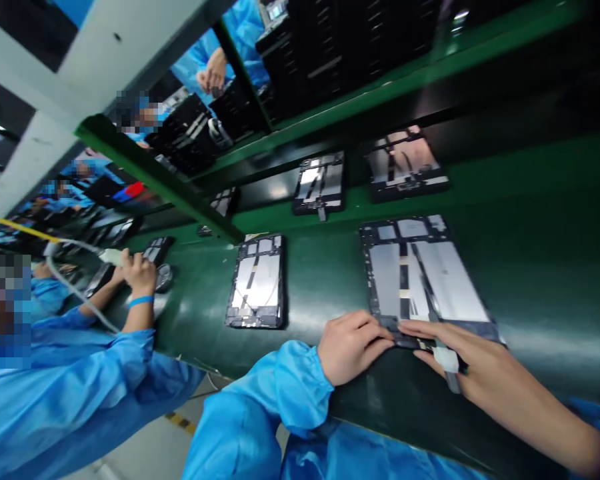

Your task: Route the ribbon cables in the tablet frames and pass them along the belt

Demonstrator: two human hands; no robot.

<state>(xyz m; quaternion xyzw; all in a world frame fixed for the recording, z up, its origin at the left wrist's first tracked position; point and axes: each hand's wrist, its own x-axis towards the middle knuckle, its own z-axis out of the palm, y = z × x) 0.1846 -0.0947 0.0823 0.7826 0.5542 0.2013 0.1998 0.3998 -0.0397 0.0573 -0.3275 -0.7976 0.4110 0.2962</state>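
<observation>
left grip [347,348] and right grip [473,353] touch one opened device [445,280].

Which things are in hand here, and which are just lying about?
In hand:
- nearest open device, left hand and right hand at its near edge
- pale piece by the right hand

Lying about:
- open device to the left
- two devices beyond
</observation>
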